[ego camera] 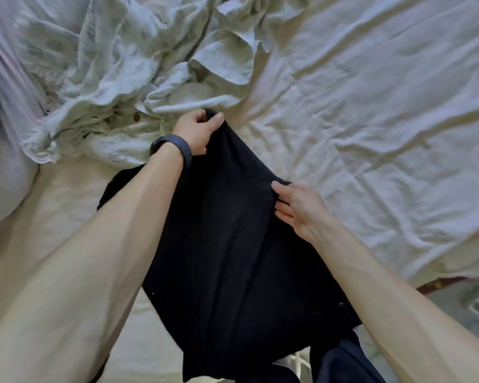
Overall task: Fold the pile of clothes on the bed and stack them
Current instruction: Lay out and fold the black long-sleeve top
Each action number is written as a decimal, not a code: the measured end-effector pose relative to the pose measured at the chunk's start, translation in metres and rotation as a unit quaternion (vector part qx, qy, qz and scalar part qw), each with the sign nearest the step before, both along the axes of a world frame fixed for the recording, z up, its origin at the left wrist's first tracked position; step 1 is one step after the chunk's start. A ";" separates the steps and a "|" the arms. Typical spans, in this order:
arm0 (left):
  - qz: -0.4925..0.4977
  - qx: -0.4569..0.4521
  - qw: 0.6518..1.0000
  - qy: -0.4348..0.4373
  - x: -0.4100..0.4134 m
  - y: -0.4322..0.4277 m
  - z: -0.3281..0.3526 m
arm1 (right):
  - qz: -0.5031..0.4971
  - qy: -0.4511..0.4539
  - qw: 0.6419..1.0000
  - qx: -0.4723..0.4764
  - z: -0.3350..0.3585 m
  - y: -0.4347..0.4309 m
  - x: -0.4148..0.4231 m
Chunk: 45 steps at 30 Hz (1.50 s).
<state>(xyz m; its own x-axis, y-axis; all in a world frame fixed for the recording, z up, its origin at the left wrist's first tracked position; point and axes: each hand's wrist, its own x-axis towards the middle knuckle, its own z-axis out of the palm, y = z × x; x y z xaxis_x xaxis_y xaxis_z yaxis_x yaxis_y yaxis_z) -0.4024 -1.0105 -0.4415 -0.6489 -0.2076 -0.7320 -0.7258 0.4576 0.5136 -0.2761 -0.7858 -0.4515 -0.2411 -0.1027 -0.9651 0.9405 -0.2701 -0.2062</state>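
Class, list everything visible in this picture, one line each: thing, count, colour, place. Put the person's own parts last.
garment: one, black, centre, over the sheet
shirt: one, pale green, crumpled, upper left
sheet: one, cream, wrinkled, covering the bed
cloth: one, lilac, left edge
floor: one patch, grey, lower right
wristband: one, black, on left wrist
left hand: one, pinching garment's far edge
right hand: one, gripping garment's right edge

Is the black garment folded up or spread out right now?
Spread out, not folded. The black garment drapes loosely over the bed, no fold line showing; left hand and right hand pinch its edge.
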 end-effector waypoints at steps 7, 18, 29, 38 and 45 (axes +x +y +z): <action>-0.042 -0.062 0.997 -0.017 -0.005 0.005 -0.018 | 0.045 -0.024 0.998 0.024 0.001 0.010 -0.017; -0.026 -0.088 0.992 0.082 0.013 0.013 -0.015 | -0.022 0.057 0.994 0.087 0.008 -0.015 0.004; 0.083 -0.193 0.977 -0.032 0.294 0.012 0.007 | 0.302 0.108 0.925 0.204 0.006 -0.030 0.113; 0.077 -0.065 0.995 0.020 0.324 -0.026 -0.004 | 0.277 0.145 0.915 0.254 0.009 -0.040 0.146; 0.069 -0.130 0.988 -0.049 0.419 -0.020 0.002 | 0.317 0.086 0.930 0.168 0.025 -0.062 0.202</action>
<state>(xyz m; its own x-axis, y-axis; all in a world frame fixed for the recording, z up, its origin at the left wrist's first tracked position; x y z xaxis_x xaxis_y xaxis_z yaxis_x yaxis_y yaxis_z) 0.0171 -1.0307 -0.4396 -0.5293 -0.4785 -0.7006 -0.8314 0.4572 0.3159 -0.0743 -0.8478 -0.4265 -0.3889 0.0231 -0.9210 0.8340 0.4336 -0.3413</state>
